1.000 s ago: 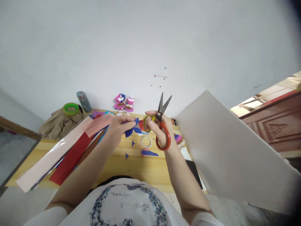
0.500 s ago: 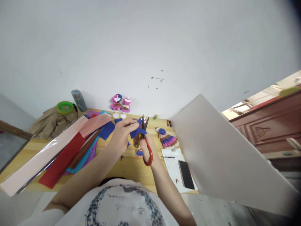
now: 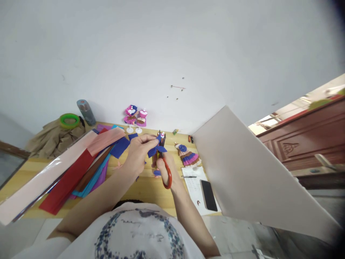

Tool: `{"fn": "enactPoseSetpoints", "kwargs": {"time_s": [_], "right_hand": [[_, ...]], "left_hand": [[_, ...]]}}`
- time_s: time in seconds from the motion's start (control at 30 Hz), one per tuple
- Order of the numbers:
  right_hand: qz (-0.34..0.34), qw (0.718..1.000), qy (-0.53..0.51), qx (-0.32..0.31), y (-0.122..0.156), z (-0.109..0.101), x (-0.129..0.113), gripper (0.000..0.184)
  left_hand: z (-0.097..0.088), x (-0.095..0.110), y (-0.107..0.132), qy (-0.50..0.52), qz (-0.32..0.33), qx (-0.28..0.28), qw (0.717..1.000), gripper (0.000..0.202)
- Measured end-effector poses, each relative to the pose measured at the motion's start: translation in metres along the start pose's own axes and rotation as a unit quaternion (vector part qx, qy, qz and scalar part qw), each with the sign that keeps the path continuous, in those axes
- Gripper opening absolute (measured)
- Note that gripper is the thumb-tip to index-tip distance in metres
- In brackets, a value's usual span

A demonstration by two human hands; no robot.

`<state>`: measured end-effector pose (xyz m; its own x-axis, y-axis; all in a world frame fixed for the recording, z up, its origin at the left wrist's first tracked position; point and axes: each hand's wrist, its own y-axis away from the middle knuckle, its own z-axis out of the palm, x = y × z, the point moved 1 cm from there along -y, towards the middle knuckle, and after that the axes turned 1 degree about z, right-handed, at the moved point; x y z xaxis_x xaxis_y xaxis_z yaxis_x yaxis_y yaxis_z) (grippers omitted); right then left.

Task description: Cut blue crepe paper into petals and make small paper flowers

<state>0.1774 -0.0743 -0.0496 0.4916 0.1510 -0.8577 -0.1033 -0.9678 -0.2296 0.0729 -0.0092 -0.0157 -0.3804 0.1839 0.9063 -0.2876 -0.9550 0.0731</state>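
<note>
blue paper, shaped into pointed, leaf-like lobes, is at the heart of the scene: this blue paper piece [image 3: 152, 153] is in the air over a wooden table [image 3: 149, 189], pinched near its upper part between the thumb and forefinger of the left hand [image 3: 139, 149]. that hand's other fingers curl close behind; how firmly they press, one cannot tell. the right hand [image 3: 161, 166] grips the orange-handled scissors [image 3: 169, 176], thumb at the orange loop, its other fingers mostly hidden. the blades point to twelve o'clock, slightly parted, right at the paper's edge; whether they bite into it is too small to tell.

trimming looks like the step in hand. it should go well with the pinching fingertips clear of the blades, the thin sheet held taut, and short snips made while the left hand turns the paper.

outward, taking the hands as the dial's centre: a blue scrap [image 3: 157, 173] lies near six o'clock. a blue square [image 3: 120, 148] is at nine, with a red strip [image 3: 68, 181] farther out, between eight and nine. small dress forms [image 3: 142, 114] stand at eleven, a flask [image 3: 87, 113] at ten. a ruffled paper dress [image 3: 189, 157] lies at three, a black phone [image 3: 208, 195] at four.
</note>
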Motion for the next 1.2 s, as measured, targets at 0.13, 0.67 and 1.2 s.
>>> {"fn": "enactPoseSetpoints", "kwargs": {"time_s": [0.13,0.67,1.2], "right_hand": [[-0.007,0.999,0.032,0.008,-0.005,-0.001,-0.005,0.043],[0.014,0.999,0.047,0.006,-0.008,0.007,0.001,0.035],[-0.018,0.997,0.077,0.006,-0.006,0.006,0.003,0.038]], "left_hand": [[-0.002,-0.003,-0.001,-0.003,0.0,0.007,1.0,0.007],[-0.003,-0.005,0.005,0.006,-0.008,0.058,0.998,0.006],[-0.006,-0.002,0.009,0.006,-0.01,0.068,0.998,0.007]]}}
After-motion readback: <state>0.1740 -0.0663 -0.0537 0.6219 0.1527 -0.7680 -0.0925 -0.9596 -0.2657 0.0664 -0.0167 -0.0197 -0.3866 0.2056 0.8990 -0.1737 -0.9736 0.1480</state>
